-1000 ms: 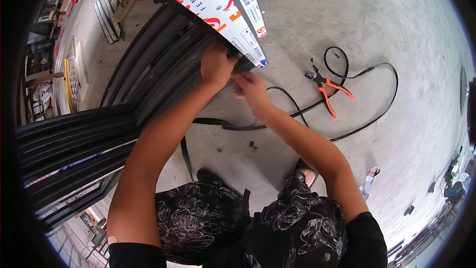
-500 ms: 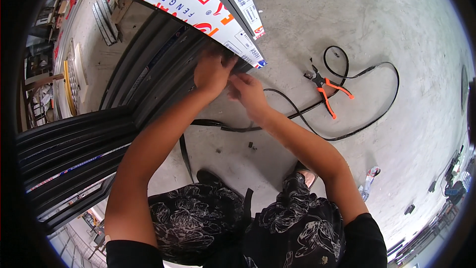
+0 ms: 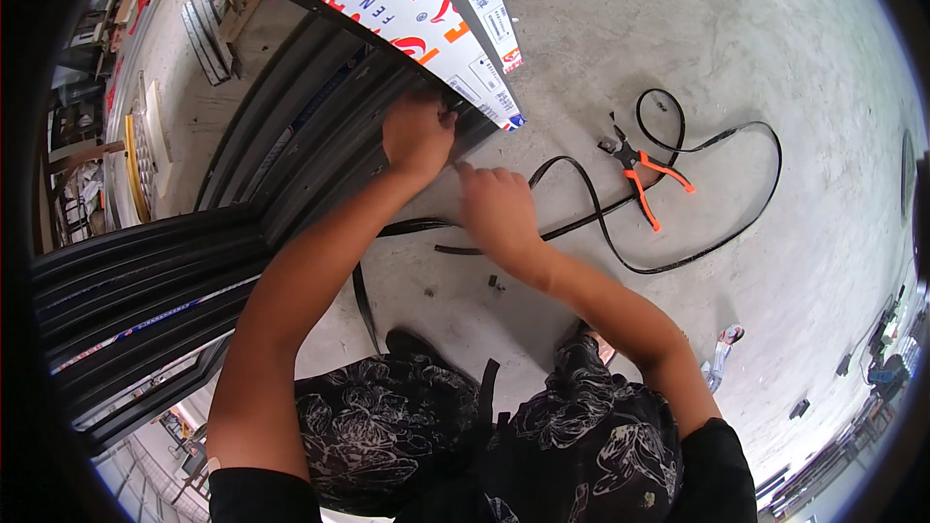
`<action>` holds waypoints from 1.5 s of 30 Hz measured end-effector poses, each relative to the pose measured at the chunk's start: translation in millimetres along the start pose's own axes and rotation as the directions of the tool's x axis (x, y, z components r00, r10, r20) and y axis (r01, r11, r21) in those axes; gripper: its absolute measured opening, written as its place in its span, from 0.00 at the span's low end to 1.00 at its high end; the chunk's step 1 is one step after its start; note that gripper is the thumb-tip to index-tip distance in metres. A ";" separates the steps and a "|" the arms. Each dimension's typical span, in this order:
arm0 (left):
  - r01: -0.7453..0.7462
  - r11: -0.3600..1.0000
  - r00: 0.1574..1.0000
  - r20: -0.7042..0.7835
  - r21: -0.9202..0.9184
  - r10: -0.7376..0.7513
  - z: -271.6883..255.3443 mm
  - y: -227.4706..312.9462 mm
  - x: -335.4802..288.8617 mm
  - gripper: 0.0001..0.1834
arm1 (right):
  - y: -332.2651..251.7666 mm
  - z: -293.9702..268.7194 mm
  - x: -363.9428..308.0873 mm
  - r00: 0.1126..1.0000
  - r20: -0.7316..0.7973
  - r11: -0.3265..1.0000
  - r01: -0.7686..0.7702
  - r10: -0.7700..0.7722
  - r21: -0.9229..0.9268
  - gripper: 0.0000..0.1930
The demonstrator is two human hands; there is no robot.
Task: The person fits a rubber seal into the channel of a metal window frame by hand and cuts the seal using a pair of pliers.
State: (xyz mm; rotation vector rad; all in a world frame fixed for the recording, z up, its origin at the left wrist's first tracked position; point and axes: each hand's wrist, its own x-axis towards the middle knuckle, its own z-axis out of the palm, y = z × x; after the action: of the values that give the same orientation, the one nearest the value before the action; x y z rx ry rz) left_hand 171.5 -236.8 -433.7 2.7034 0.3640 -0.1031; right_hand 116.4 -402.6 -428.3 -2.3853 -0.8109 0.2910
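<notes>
My left hand (image 3: 418, 138) is closed at the inner side of a dark grey metal frame (image 3: 329, 140), just below the corner of its white film-covered face (image 3: 455, 48). Its fingertips are hidden, so what they grip does not show. To the right and a little nearer, my right hand (image 3: 499, 208) is curled over a thin black rubber strip (image 3: 593, 189). The strip rises in a loop from behind this hand and winds across the concrete floor. Motion blurs the right fingertips.
Pliers with orange handles (image 3: 639, 174) lie on the floor among the strip's loops. A roll of tape (image 3: 722, 353) is farther right. More dark frame sections (image 3: 145, 291) stand on the left. Metal profiles (image 3: 206, 39) and clutter lie beyond them.
My right hand has moved away from the left one, nearer and slightly right. The strip's loop beside it has shifted and bulges higher. My left hand has stayed nearly in place.
</notes>
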 end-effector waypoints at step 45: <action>0.805 0.391 0.584 0.715 -0.446 -0.385 -36.9 6.3 -76.1 0.07 | -5.5 -3.4 -13.8 0.974 0.200 0.921 -0.174 0.108 0.349 0.15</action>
State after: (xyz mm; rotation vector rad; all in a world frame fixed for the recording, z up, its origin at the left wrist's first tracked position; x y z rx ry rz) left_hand 100.5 -245.5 -388.0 1.4698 1.0056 -0.7143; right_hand 104.2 -409.2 -422.1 -2.0862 -0.5990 0.6621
